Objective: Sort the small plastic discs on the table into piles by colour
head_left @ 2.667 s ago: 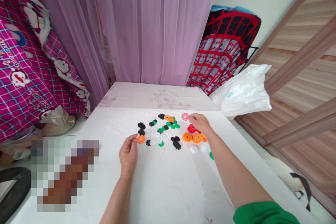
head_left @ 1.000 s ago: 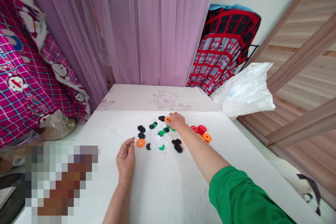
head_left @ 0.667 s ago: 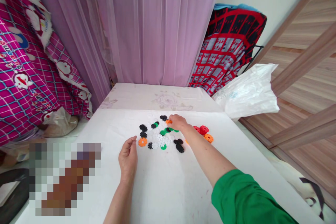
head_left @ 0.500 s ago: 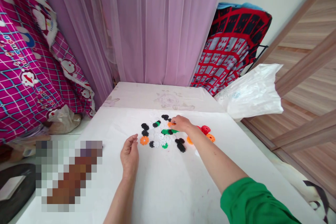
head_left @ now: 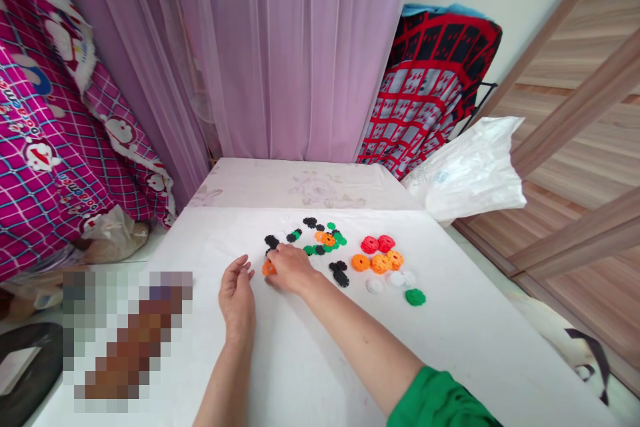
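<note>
Small toothed plastic discs lie on a white table (head_left: 320,360). A mixed heap (head_left: 325,240) of black, green, orange and white ones sits at the middle. To its right are small groups by colour: red discs (head_left: 377,243), orange discs (head_left: 379,261), white discs (head_left: 395,279) and one green disc (head_left: 415,297). My right hand (head_left: 290,268) reaches across to the heap's left side, its bent fingertips closed on an orange disc (head_left: 267,269) and hiding the white pieces below. My left hand (head_left: 235,293) rests on the table just left of it, fingers loosely apart, holding nothing.
A white plastic bag (head_left: 465,173) lies at the table's far right corner. Purple curtains (head_left: 290,53) hang behind. A pink patterned blanket (head_left: 55,147) is on the left, a red-and-black one (head_left: 430,80) at the back right. Wooden rails (head_left: 575,147) run along the right.
My right hand left the orange disc at the back of the heap and swung left and nearer to the orange disc beside my left hand. The left hand stayed put.
</note>
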`<state>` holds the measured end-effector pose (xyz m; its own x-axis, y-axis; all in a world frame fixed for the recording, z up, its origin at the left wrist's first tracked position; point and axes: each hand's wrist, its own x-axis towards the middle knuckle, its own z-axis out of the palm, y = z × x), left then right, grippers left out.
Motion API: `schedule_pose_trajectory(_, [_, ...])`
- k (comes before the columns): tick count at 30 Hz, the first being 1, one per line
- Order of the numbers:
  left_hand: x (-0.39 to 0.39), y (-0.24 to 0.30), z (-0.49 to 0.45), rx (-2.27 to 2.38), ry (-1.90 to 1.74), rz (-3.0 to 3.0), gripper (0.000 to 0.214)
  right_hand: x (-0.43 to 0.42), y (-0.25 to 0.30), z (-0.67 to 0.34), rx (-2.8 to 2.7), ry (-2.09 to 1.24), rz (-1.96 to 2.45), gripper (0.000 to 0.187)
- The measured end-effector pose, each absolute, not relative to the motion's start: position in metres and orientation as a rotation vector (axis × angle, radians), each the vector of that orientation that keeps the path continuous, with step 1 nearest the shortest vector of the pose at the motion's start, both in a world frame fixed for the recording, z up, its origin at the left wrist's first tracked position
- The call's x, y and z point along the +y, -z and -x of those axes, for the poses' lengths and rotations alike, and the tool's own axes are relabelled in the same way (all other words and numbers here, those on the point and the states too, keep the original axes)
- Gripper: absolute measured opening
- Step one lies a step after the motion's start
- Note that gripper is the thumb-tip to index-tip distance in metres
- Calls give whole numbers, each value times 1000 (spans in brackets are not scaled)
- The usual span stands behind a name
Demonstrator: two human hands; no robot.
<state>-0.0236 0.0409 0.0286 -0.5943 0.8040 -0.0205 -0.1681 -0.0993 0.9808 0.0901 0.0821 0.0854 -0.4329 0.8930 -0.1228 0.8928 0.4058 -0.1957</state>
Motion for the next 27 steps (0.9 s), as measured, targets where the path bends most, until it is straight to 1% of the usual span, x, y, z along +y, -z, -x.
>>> schedule_pose_trajectory(4, [42,-28,24,1466,-1775,-723,26,86,-89,-86,-2612,-412,1745,37])
schedule_pose_trajectory(9, [43,-27,24,1479,-1763,-728,26,84,-92,-74,-2612,-366,1751,41])
schedule_pose_trajectory(13, [42,-28,24,1479,-1760,-735,27,77,-95,-87,-2448,-439,1728,44])
schedule_pose_trajectory(17, [41,-29,22,1478,-1764,-746,26,67,-105,-146,-2189,-498,1815,44])
schedule_pose_trajectory(21, [41,-28,19,1489,-1753,-772,26,55,-110,-227,-1980,-376,2054,38])
schedule_pose_trajectory(24, [41,-26,18,1501,-1737,-796,26,47,-107,-268,-1955,-320,2190,35])
schedule_pose_trajectory(27, [41,-24,19,1513,-1731,-810,26,44,-100,-284,-2005,-306,2209,35])
